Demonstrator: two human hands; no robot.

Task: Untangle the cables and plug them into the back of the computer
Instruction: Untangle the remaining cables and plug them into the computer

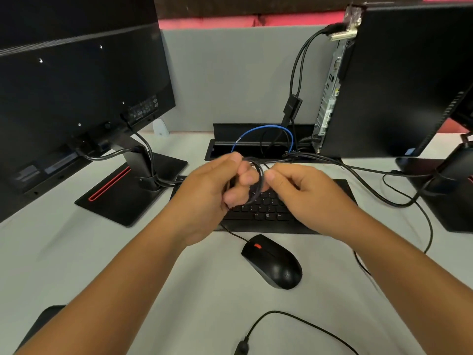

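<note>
Black tangled thin cables [257, 180] are bunched above the black keyboard [268, 213] mid-desk; left hand [207, 193] curls its grip around them, right hand [302, 190] pinches a loop, both forearms angled inward.

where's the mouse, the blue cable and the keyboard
mouse [272, 262], head view, middle of its black shell
blue cable [266, 127], head view, top of its arc above the desk cable slot
keyboard [266, 208], head view, keys below the hands

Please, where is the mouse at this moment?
In the head view, the mouse lies on the table, just in front of the keyboard, below and between both hands.
</note>
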